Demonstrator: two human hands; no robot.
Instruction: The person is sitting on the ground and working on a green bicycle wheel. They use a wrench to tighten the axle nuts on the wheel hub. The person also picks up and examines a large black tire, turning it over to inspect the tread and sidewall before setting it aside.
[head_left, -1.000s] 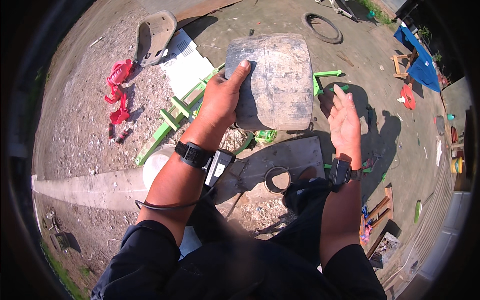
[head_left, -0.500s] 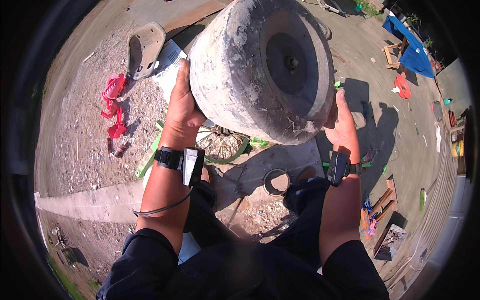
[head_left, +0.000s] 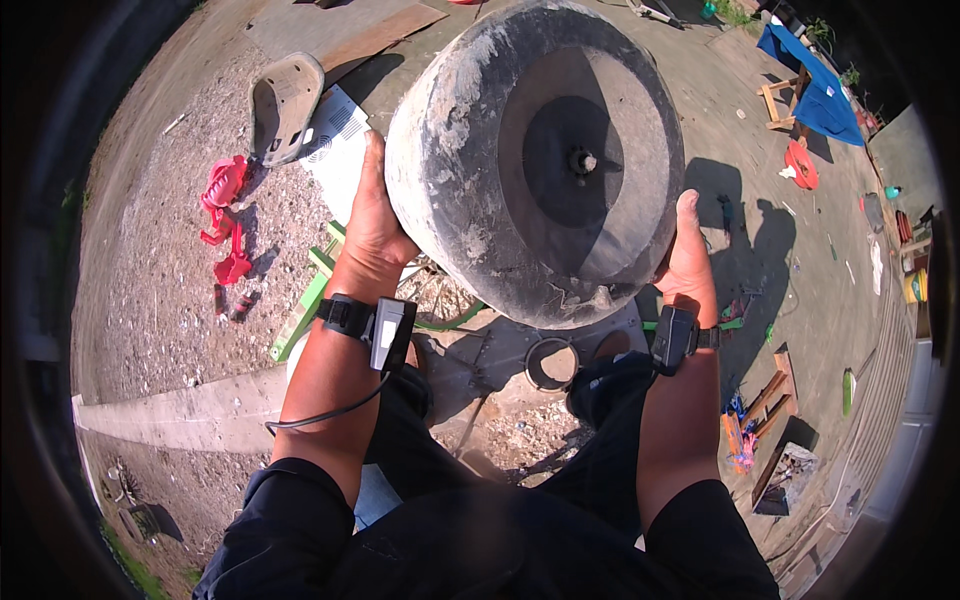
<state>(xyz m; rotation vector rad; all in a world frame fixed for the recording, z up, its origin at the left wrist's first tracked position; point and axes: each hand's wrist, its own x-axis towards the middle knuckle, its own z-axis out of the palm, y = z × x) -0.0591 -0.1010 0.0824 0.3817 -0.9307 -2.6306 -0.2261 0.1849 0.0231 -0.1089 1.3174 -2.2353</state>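
Observation:
Held up between my two hands is a large, rounded, drum-shaped object (head_left: 450,180), worn black with whitish, scuffed patches. Its end faces up toward me and has a deep round recess with a small metal stub at the centre; I cannot make out its exact kind. My left hand (head_left: 378,225) presses on its left side, thumb pointing up. On the opposite side my right hand (head_left: 686,255) supports the lower right edge, its thumb also raised. The fingers of both hands are partly hidden behind the object. Below it, part of a green wheel-like rim (head_left: 455,318) shows.
On the gravel at left lie a grey plastic seat shell (head_left: 265,125), red plastic pieces (head_left: 233,266) and a green frame (head_left: 302,318). A ring (head_left: 533,368) sits between my feet. At right are a wooden frame (head_left: 768,400), a red basin (head_left: 803,165) and blue cloth (head_left: 825,100).
The drum-shaped object has tilted and come lower, so its recessed end faces me more squarely. Both hands still hold its sides.

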